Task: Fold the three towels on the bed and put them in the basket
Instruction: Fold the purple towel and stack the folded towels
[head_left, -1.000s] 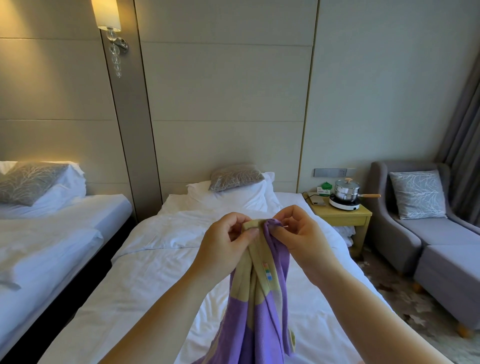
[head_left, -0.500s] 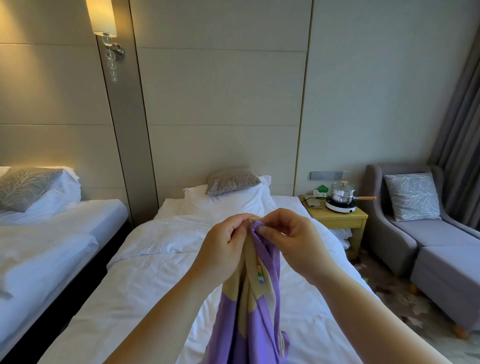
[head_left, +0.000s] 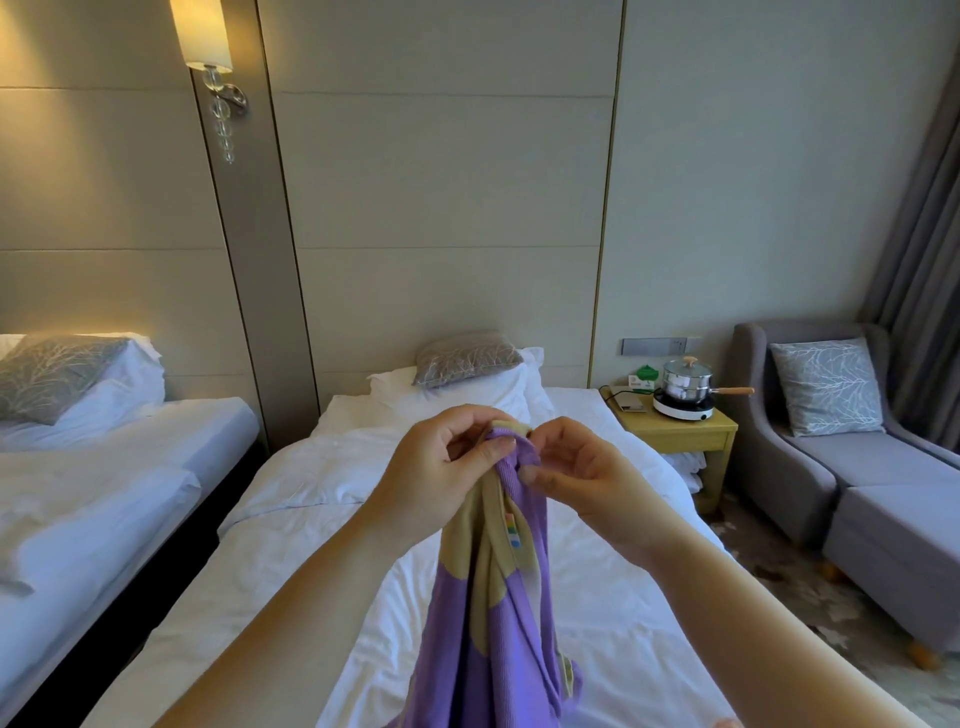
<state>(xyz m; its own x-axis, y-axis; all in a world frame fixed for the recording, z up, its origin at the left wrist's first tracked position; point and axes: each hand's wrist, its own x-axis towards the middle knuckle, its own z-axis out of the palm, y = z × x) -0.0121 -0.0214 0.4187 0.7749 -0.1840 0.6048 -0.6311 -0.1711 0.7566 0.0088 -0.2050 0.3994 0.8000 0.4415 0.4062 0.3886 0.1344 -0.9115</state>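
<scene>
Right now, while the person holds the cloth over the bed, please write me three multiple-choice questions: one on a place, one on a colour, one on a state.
1. Relative to the bed, the pot stands: A. on its left; B. upon it; C. on the bedside table at its right.
2. The towel is: A. white and blue; B. purple and beige; C. red and grey.
3. The towel is: A. hanging, pinched at its top by the left hand and right hand; B. spread flat; C. folded small.
Answers: 1 C, the yellow table carries it; 2 B, purple cloth with beige patches; 3 A, both hands grip its top edge; it hangs.
</scene>
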